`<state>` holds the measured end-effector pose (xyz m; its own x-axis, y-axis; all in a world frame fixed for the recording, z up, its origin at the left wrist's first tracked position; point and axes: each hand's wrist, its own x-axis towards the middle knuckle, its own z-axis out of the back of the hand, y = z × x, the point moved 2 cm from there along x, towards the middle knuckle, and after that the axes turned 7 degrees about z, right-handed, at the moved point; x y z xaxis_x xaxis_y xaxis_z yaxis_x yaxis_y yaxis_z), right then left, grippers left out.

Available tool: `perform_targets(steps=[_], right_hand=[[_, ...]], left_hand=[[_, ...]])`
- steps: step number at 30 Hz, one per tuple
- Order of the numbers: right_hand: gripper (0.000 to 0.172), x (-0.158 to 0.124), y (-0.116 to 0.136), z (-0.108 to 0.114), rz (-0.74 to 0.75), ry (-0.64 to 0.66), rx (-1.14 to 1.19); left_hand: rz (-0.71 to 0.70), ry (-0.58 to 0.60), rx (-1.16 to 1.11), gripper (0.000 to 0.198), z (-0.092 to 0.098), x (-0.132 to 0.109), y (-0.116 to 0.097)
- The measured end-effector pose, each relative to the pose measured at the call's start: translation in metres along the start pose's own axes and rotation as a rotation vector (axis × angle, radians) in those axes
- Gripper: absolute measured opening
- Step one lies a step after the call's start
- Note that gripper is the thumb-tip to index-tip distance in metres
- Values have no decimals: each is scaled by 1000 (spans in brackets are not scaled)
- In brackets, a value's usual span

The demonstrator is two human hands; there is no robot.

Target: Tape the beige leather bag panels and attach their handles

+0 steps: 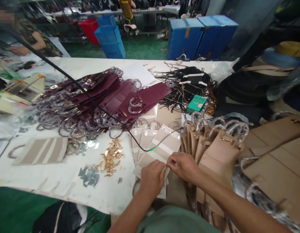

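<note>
Beige panel [169, 144], pale-striped: near edge of white tabletop [103, 194], overlapping similar panels. Left hand [151, 177]: curled over the panel's lower part, grip impossible to tell. Right hand [182, 165]: thumb and forefinger pinched together, meeting the left; anything between indiscernible. Gold metal fittings [113, 157], grey metal plates [89, 175]: piled toward the near edge, left of panel. Maroon bag pieces [145, 98]: stacked, toward far edge.

Beige panel [162, 150] partly hidden behind left hand [152, 178]. Anything pinched there or in right hand [182, 164] too small to tell. Tan bag [281, 176] cut off by right edge, black bundle [51, 219] by bottom edge.
</note>
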<state>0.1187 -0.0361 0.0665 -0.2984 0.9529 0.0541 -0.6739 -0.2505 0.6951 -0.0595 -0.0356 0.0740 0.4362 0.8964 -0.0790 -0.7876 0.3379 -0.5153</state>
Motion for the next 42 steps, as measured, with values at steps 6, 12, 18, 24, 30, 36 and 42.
perform_targets(steps=[6,12,18,24,30,36,42], right_hand=[[22,32,-112,-9,-505,-424,532],[42,64,-146,-52,-668,-617,641],[32,41,-127,-81,-613,-777,336],[29,27,-116,-103,-645,-642,298],[28,34,-106,-110,-568,-593,263],[27,32,-103,-111,-593,-721,395],[26,81,-67,-133,-475,-642,693]], left_hand=[[-50,85,-91,21,-51,26,6],[115,71,-319,8,-98,39,49],[26,148,-176,11,-99,36,78],[69,137,-130,15,-93,17,86],[76,185,-24,15,-80,6,96],[85,192,45,10,-78,7,94],[195,168,131,11,-53,-7,118]])
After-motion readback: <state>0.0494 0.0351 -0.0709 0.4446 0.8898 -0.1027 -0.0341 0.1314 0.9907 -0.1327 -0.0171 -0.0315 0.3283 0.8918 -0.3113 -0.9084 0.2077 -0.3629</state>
